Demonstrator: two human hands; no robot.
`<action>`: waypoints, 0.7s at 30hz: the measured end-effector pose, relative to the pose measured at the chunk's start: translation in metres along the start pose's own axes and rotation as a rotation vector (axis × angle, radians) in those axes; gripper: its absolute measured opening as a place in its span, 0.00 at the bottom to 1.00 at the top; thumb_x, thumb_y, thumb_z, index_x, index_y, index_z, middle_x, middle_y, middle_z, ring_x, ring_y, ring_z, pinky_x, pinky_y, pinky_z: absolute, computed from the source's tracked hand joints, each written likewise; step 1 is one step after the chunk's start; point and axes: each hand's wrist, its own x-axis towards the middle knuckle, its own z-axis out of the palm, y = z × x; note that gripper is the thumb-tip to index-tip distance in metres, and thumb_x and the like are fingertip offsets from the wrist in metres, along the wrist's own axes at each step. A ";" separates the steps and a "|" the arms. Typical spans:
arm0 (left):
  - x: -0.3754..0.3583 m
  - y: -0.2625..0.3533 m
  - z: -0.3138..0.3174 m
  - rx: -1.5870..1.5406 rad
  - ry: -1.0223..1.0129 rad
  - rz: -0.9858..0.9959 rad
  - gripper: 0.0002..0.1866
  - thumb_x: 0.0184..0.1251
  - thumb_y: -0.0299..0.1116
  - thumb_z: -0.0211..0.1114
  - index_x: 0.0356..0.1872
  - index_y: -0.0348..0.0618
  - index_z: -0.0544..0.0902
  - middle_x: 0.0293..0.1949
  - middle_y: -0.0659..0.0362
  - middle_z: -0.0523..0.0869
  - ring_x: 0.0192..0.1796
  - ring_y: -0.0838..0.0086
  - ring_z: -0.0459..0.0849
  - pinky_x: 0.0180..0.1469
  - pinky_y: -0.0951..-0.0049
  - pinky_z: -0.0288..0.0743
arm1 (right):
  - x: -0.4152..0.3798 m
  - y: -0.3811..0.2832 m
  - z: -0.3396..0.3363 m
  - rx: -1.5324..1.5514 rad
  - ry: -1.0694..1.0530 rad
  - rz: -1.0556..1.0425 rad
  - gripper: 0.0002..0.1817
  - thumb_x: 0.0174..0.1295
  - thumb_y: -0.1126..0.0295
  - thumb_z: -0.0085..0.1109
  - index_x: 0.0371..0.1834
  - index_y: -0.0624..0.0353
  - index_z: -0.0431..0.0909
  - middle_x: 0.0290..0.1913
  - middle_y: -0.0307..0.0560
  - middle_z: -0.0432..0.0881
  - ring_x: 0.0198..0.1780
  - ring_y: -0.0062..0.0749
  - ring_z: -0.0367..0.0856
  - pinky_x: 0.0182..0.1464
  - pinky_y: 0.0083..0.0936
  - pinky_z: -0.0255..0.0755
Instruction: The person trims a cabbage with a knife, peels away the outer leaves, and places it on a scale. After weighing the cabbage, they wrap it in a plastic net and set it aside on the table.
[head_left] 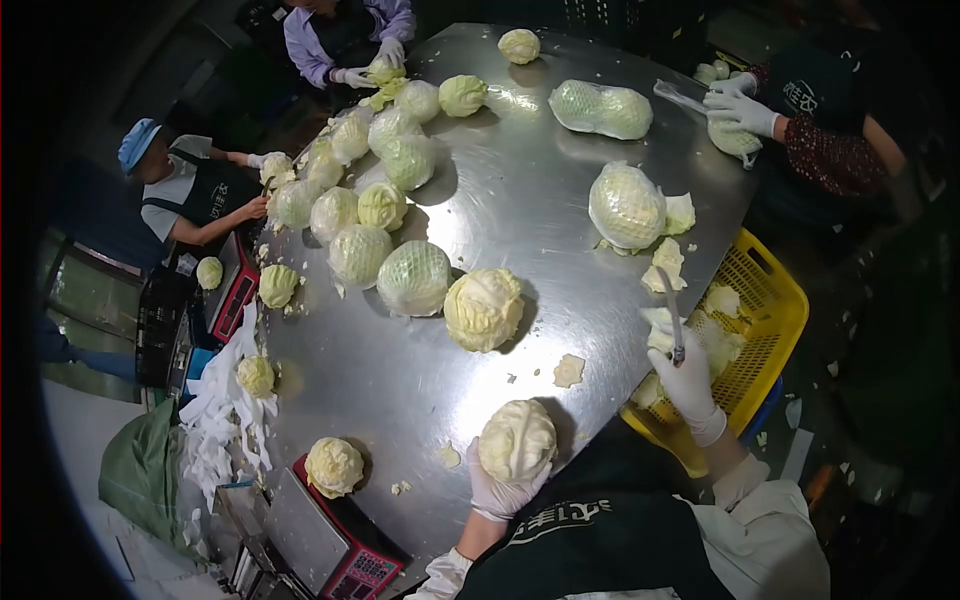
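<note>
A trimmed cabbage (pixel 517 440) is held down at the near edge of the steel bench (pixel 520 190) by the gloved left hand (pixel 497 487), whose grip is wrapped from below around the head's near side, apparently so that it is kept from rolling on the smooth metal. A knife (pixel 672 315) is clasped in the gloved right hand (pixel 688 385), the fingers fully closed round the handle and the blade pointed upward and away, out over the yellow crate (pixel 775 310) that stands just beside the bench; loose outer leaves are seen lying in that crate, which seems to be placed there to catch trimmings. Another bare cabbage (pixel 484 309) lies in the middle of the bench, and a cluster of netted cabbages (pixel 385 215) is gathered toward the far left, kept apart from the untrimmed heads. A weighing scale (pixel 325 535) with a red keypad is set at the near left corner, within reach of the bench, with a small cabbage (pixel 334 466) just beside it. White characters are printed on the dark apron (pixel 600 530) worn by the person, but they cannot be read. Other people's gloved hands are at work at the far edges.
</note>
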 end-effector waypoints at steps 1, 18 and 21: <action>0.000 0.004 0.003 -0.005 -0.014 0.000 0.40 0.67 0.69 0.49 0.74 0.56 0.69 0.69 0.50 0.75 0.65 0.50 0.79 0.58 0.41 0.81 | -0.006 -0.014 0.001 -0.079 -0.041 -0.096 0.13 0.65 0.69 0.66 0.48 0.65 0.78 0.38 0.44 0.80 0.37 0.24 0.78 0.40 0.25 0.73; -0.061 0.286 0.003 1.637 1.710 1.187 0.54 0.41 0.55 0.82 0.74 0.55 0.66 0.73 0.45 0.64 0.70 0.45 0.68 0.71 0.49 0.66 | -0.048 0.021 -0.011 -0.244 -0.322 -0.083 0.21 0.62 0.71 0.66 0.55 0.68 0.74 0.43 0.58 0.82 0.44 0.48 0.84 0.50 0.37 0.77; -0.052 0.244 0.043 2.036 1.868 1.449 0.54 0.41 0.53 0.82 0.74 0.53 0.66 0.74 0.44 0.62 0.72 0.45 0.65 0.73 0.48 0.62 | -0.055 0.030 -0.011 -0.272 -0.289 -0.088 0.17 0.60 0.74 0.64 0.50 0.66 0.71 0.39 0.58 0.79 0.41 0.49 0.81 0.47 0.40 0.75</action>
